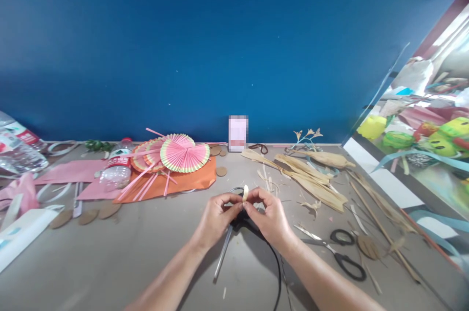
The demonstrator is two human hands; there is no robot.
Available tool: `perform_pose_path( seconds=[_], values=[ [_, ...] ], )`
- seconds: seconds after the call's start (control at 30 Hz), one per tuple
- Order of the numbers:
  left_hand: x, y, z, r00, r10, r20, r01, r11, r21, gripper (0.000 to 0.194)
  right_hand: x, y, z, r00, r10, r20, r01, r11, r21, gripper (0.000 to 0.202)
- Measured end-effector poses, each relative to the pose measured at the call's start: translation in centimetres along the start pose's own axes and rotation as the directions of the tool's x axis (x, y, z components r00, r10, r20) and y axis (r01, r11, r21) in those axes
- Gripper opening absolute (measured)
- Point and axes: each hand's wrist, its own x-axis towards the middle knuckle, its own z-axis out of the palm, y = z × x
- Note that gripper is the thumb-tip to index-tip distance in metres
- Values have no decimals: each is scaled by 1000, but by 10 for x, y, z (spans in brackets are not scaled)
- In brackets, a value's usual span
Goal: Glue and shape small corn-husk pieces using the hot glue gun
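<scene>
A small pale, curved piece (245,193) is pinched between the fingertips of both hands at the middle of the table. My left hand (224,211) grips it from the left, thumb and fingers together. From the right, my right hand (264,208) holds it in the same way, its thumb close to the other thumb. Beneath the hands lies a black tool (244,223), partly covered, with a black cable (279,272) running toward the front. A thin metallic rod (222,255) slants forward beside it.
Black-handled scissors (342,252) and dried husks (311,181) lie at the right. Pink paper fans (185,153) rest on orange paper (201,179) at the left, beside a plastic bottle (116,166). A blue wall (234,47) stands behind the table.
</scene>
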Motion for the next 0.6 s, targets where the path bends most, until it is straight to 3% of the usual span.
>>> perform_pose_path(
  seconds=[0.6],
  values=[
    [1,-6,0,1000,-19,-16,19,999,-34,20,0,-6,1,1000,-22,-13,22,1000,8,8]
  ],
)
